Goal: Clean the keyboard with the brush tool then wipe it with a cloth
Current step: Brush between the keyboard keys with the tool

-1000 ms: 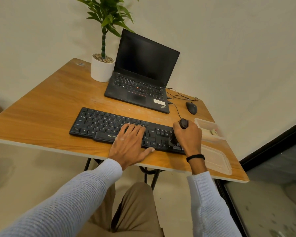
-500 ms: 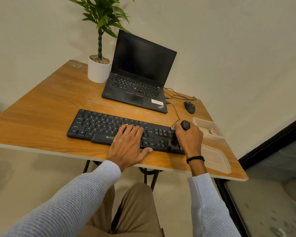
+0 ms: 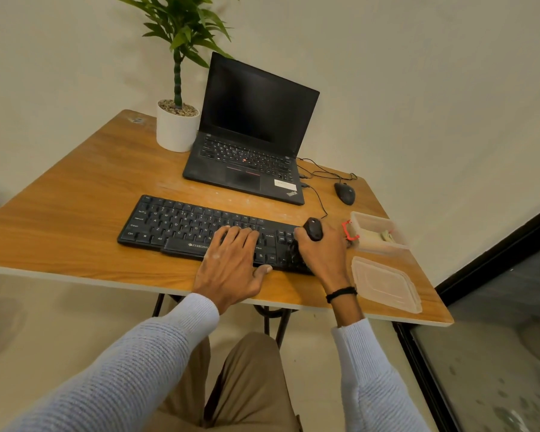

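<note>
A black keyboard (image 3: 181, 224) lies near the front edge of the wooden table (image 3: 75, 201). My left hand (image 3: 231, 263) rests flat on its middle keys, fingers spread. My right hand (image 3: 323, 251) is closed around a black brush tool (image 3: 313, 229), whose rounded top sticks up above my fingers. Its dark bristles (image 3: 293, 249) press on the keyboard's right end. A pale folded cloth (image 3: 378, 235) seems to lie in an open plastic container (image 3: 378, 224) to the right.
An open black laptop (image 3: 250, 145) stands behind the keyboard, a potted plant (image 3: 176, 126) to its left. A black mouse (image 3: 344, 193) with its cable sits at the back right. The container's lid (image 3: 384, 283) lies near the front right corner. A red clip (image 3: 347, 230) hangs on the container.
Both hands stay in nearly the same place on the keyboard; the brush has shifted slightly at the right end. The camera has tilted a little.
</note>
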